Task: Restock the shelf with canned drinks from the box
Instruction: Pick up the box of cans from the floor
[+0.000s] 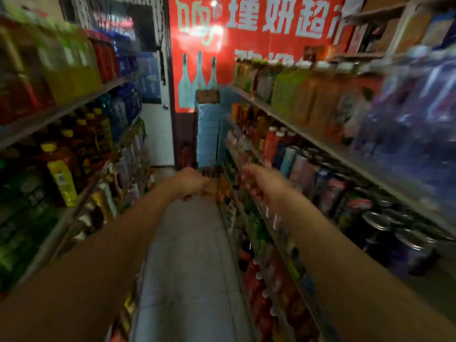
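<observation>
The whole view is smeared by motion. Both my arms reach forward down a narrow shop aisle. My left hand (193,183) is curled, knuckles up, in front of a brownish shape (211,190) low at the aisle's far end; the blur hides whether the hand grips it. My right hand (256,181) hangs beside the right shelf's edge with fingers loose and pointing down, nothing in it. Canned drinks with silver tops (392,225) stand on a lower level of the right shelf (328,146).
Shelves of bottled drinks line both sides, the left shelf (61,109) holding yellow-capped bottles. A pale floor strip (192,255) runs between them. At the far end are a blue stack (209,134) topped by cardboard, a red sign and a white door (158,134).
</observation>
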